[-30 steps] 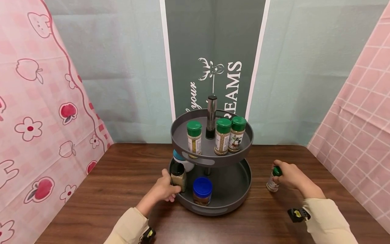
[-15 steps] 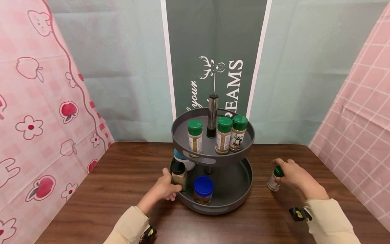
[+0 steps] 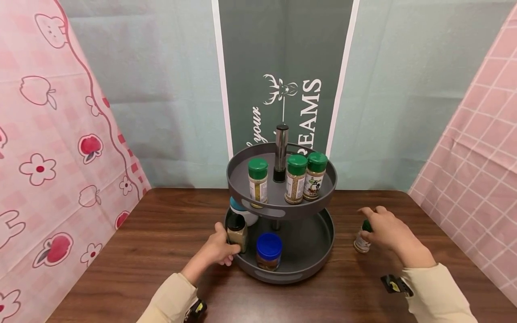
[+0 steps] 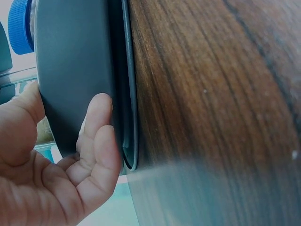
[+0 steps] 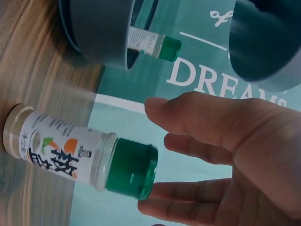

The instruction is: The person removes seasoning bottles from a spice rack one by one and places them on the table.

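In the head view my left hand (image 3: 220,246) holds a spice jar (image 3: 237,233) with a black cap at the left rim of the lower tray (image 3: 291,278). Its thumb lies across the jar's front; in the left wrist view the lower fingers (image 4: 101,113) rest against the tray's outer wall. At the right, my right hand (image 3: 389,231) is spread around a spice bottle (image 3: 362,242) with a green cap, standing upright on the table. The right wrist view shows the thumb apart from the green cap (image 5: 131,167), with fingertips close beside it; whether they touch I cannot tell.
On the upper tray (image 3: 232,179) stand three green-capped spice bottles (image 3: 295,179). A blue-lidded jar (image 3: 269,251) and a white container with a blue lid (image 3: 248,219) stand on the lower tray. A metal post (image 3: 281,148) rises through the middle. Curtains surround the wooden table (image 3: 161,215).
My right hand has loosened its fingers from the green-capped bottle and lifted slightly, while the bottle stays on the table. The left hand and the black-capped jar have hardly moved.
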Available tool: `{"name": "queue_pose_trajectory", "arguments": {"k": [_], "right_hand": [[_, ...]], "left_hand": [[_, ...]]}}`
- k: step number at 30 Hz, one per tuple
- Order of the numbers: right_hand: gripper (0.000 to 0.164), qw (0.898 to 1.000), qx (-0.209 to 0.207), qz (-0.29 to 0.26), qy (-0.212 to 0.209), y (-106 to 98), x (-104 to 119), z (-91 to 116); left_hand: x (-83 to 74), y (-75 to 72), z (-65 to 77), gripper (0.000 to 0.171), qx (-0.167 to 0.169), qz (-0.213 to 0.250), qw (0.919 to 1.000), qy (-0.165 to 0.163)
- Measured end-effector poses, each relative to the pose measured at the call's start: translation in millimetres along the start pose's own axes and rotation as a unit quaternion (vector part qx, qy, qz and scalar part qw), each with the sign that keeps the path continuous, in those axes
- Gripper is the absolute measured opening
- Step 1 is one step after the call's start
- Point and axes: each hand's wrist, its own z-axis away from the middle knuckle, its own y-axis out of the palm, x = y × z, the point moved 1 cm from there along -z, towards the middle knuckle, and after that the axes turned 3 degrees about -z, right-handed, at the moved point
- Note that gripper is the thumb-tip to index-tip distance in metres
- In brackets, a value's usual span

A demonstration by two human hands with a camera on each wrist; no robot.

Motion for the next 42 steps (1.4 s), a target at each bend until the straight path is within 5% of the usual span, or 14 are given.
{"name": "queue_pose_trajectory", "arguments": {"k": [14,27,36,42], "right_hand": [[0.044,0.994,-0.086,0.010,-0.068,10,18,-4],[0.041,0.992,-0.096,0.012,-0.084,10,23,-6],[0.043,0.992,-0.037,-0.057,-0.106,23,32,-15],[0.042,0.990,0.024,-0.121,-0.070,39,32,-19]], "left_hand": [[1.1,0.5,-1.0,0.049,0.000,-0.004,0.9999,-0.010],[0.4,-0.7,-2.8,0.048,-0.005,-0.008,0.9999,-0.012],[0.4,-1.1,-3.0,0.049,-0.002,-0.009,0.9998,-0.015],[0.9,-0.8,-2.5,0.048,-0.003,-0.008,0.9999,-0.014]]}}
